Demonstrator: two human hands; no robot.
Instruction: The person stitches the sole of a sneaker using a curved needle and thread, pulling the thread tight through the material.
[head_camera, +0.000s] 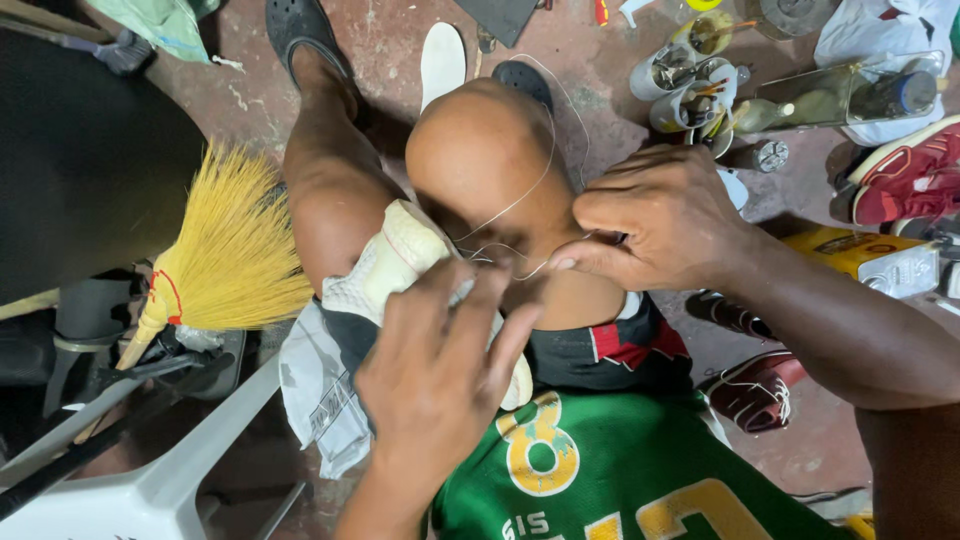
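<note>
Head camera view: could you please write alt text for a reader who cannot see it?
Two bare hands work a thin white thread at a cream mesh shoe on the person's lap; the right hand pinches the thread, the left hand rests on the shoe.

Small, informal shoe-repair workshop, seen from above a seated person's knees. Stained, reddish concrete floor (400, 40) littered with work: loose white insole (443, 60), red and white sneaker (905, 170) at right edge, dark red shoe (755, 390) lower right. Cut-off plastic cups (690, 85) crammed with small tools, glass bottles (840, 100) and yellow can (850, 250) near top right. Yellow straw broom (225, 245) and white plastic chair (150, 490) at left.
</note>
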